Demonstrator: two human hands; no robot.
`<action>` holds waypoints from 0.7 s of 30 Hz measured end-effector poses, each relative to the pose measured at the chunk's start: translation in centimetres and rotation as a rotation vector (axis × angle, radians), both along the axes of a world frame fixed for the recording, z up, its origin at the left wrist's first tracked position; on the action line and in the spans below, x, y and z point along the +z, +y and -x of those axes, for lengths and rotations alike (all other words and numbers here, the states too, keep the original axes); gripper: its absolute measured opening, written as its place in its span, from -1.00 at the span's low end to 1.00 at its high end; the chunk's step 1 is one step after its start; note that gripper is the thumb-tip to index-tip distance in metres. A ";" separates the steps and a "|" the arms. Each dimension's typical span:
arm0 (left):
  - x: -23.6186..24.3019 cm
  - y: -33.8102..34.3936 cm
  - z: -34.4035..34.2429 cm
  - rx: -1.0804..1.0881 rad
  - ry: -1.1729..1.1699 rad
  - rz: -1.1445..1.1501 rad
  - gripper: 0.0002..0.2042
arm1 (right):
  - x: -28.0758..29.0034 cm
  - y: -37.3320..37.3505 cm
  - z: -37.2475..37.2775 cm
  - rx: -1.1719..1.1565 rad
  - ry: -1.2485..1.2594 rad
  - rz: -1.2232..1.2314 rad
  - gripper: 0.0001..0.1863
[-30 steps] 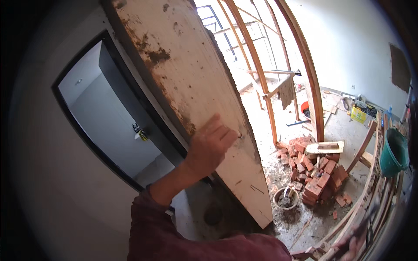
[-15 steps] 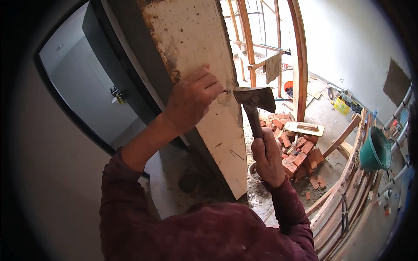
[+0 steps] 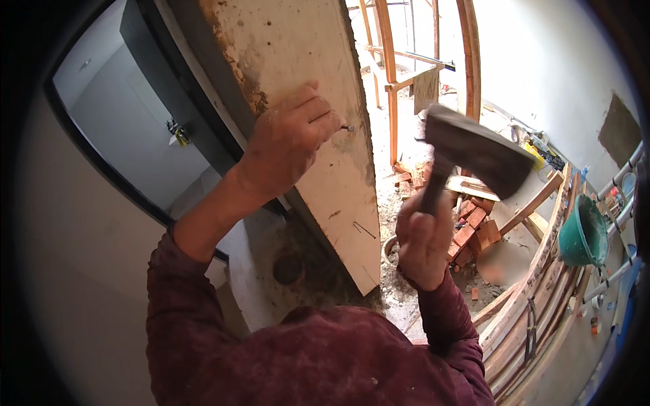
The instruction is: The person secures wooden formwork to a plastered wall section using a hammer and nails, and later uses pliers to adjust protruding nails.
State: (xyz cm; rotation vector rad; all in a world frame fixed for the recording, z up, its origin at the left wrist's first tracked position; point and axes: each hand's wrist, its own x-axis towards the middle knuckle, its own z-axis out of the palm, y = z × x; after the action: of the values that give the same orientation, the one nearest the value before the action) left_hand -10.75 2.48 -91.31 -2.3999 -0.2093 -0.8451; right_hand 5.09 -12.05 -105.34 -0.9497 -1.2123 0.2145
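My left hand (image 3: 288, 145) pinches a small nail (image 3: 347, 127) against the face of a pale, mortar-stained wooden board (image 3: 338, 169) that leans against the door frame. My right hand (image 3: 425, 240) grips the handle of a hatchet-like hammer (image 3: 474, 152), its dark metal head raised to the right of the nail, a short way off the board. Both forearms wear dark red sleeves.
A dark door frame (image 3: 145, 101) stands left of the board. Below lie a pile of red bricks (image 3: 470, 227), a round bucket (image 3: 389, 250), stacked curved wooden slats (image 3: 542, 298) and a green bucket (image 3: 582, 233). Wooden arch frames (image 3: 467, 61) stand behind.
The view has closed in on the board. My right hand has brought the hammer up near the nail; my left hand stays on the board holding the nail.
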 end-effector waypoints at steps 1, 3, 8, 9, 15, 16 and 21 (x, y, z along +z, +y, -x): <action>-0.1 0.1 0.0 0.004 -0.005 0.007 -0.86 | -0.1 0.1 0.0 0.032 0.051 -0.120 -0.71; 0.0 0.1 -0.5 0.014 -0.004 -0.009 -0.87 | -0.3 0.8 0.5 0.096 0.197 -0.379 -0.69; -0.4 0.0 0.1 0.025 -0.011 -0.007 -0.89 | 0.4 1.7 0.1 -0.132 -0.220 0.120 -0.68; -0.4 0.0 0.1 0.048 -0.016 0.005 -0.90 | 0.7 1.4 -0.2 -0.129 -0.188 0.095 -0.67; -0.1 0.0 -0.5 0.020 -0.021 -0.015 -0.90 | 0.2 2.0 0.1 0.072 0.221 -0.526 -0.68; -0.1 0.1 -0.5 0.019 -0.027 -0.017 -0.90 | 0.2 2.2 0.4 0.071 0.258 -0.577 -0.70; -0.6 0.0 0.3 0.015 -0.023 0.025 -0.90 | -0.4 1.9 -0.3 -0.143 -0.142 0.052 -0.75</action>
State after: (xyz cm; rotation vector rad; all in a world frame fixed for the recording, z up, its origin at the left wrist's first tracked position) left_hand -11.05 2.49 -91.86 -2.4096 -0.2474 -0.8690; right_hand 5.36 -10.13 -105.76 -1.1077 -1.2670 0.0663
